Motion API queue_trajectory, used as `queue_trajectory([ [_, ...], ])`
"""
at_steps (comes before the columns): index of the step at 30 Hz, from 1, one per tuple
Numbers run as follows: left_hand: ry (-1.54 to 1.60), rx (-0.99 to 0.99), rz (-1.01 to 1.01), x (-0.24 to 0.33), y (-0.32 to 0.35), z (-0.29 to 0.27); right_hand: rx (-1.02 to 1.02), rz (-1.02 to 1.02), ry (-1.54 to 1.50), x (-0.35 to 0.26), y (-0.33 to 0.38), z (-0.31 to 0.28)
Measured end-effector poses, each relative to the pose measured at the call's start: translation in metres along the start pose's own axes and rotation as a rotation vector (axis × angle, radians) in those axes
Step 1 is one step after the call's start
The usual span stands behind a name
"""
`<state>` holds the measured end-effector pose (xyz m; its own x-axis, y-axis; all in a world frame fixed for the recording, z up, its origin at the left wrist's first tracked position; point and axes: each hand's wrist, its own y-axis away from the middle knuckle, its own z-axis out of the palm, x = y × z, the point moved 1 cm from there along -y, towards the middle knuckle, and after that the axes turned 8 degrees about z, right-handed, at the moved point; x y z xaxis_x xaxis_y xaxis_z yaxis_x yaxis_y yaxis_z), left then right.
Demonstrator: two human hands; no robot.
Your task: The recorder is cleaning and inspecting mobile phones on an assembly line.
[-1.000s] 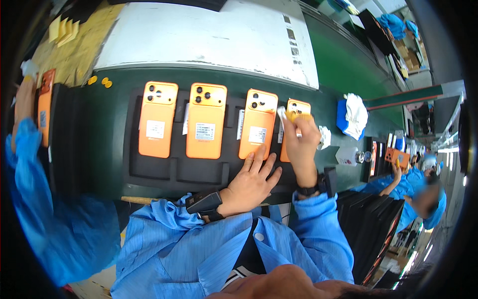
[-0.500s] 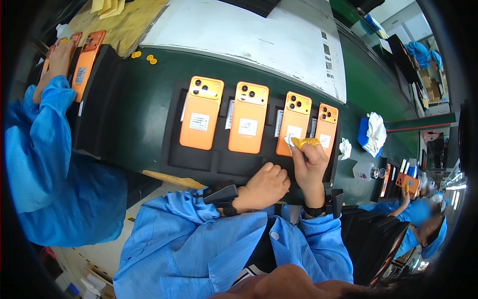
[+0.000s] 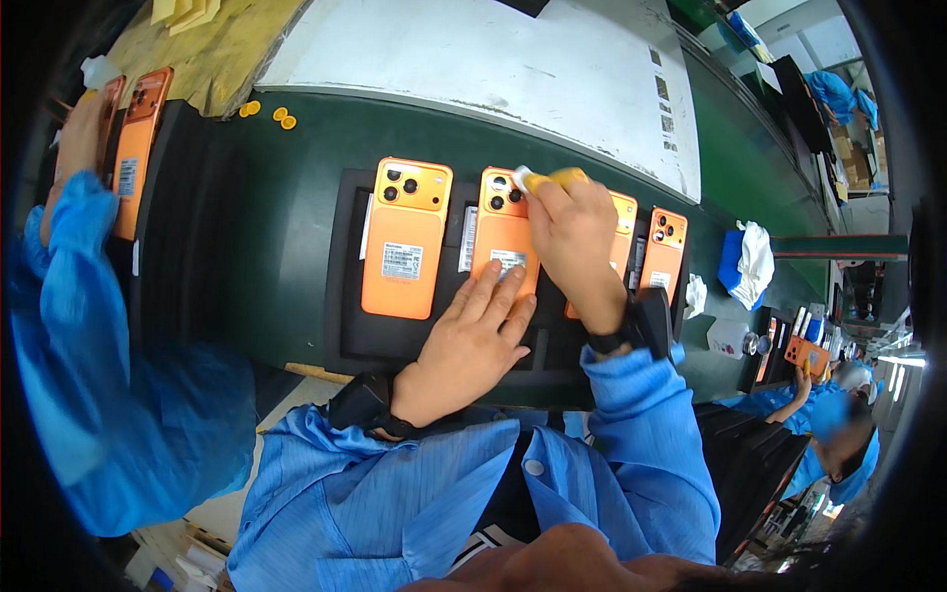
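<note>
Several orange smartphones lie backs up in a black foam tray [image 3: 347, 296]. My left hand [image 3: 469, 326] rests with fingers spread flat on the lower part of the second phone [image 3: 503, 232] from the left, partly covering its white label. With yellow finger cots on its fingertips, my right hand [image 3: 574, 232] pinches a small white wipe [image 3: 521, 176] against that phone's top, beside its camera lenses. To the left lies another phone [image 3: 406, 237], uncovered. The third phone [image 3: 621, 222] is partly hidden behind my right hand, and the rightmost phone [image 3: 663, 247] is beyond it.
Yellow finger cots [image 3: 286, 120] lie on the green table [image 3: 286, 217]. A white board [image 3: 473, 69] stretches along the far side. On the right are a blue box with white cloth [image 3: 755, 261] and a clear bottle [image 3: 728, 337]. Co-workers in blue handle phones left and right.
My right hand has moved left and away from me with the wipe, from the third phone to the second phone's top. My left hand has opened from a loose fist onto the second phone.
</note>
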<state>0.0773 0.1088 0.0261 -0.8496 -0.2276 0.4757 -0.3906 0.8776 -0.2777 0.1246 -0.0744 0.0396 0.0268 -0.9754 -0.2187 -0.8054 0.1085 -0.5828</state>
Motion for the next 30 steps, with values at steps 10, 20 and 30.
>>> queue_trajectory([
  [10,-0.090,0.052,0.024,-0.005,0.001,0.006,-0.103,0.369,-0.243,-0.033,0.012,0.009],
  [20,-0.104,0.076,0.024,-0.005,0.003,0.008,-0.328,0.119,-0.188,0.001,0.005,-0.020],
  [30,-0.080,0.054,0.035,-0.007,0.006,0.006,-0.225,0.133,-0.259,0.006,-0.015,0.002],
])
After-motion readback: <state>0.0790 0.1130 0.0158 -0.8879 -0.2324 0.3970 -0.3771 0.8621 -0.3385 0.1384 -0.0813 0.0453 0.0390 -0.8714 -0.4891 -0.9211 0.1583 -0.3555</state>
